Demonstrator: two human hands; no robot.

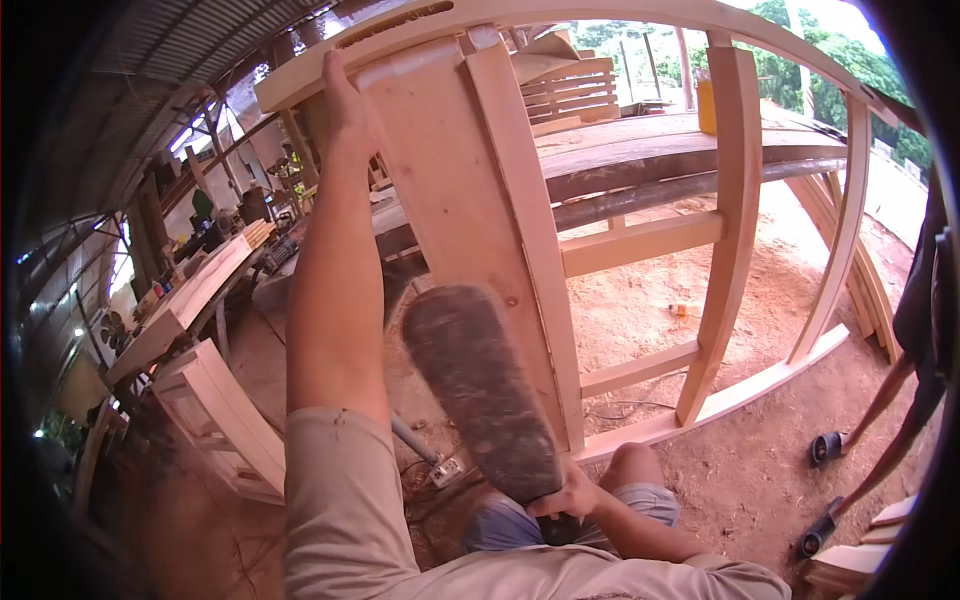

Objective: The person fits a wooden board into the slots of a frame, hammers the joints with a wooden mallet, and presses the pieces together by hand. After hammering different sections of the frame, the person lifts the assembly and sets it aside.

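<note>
One dark-brown, round-ended wooden block (482,390) — scuffed and motion-blurred — slants before the lap, the right hand (567,503) closed round its narrow black end. Beyond it stands one pale, knotted wooden panel (465,205) in a curved, pale wooden frame (738,215). The left hand (345,108) touches their upper corner — its fingers partly hidden, grip unclear. Farther right, a person stands in two dark sandals (826,449).

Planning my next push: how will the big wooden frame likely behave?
The frame should be stiff, given its thick joined bars. It may tip, standing upright on a narrow bottom rail. The broad panel probably makes its end heavier.
</note>
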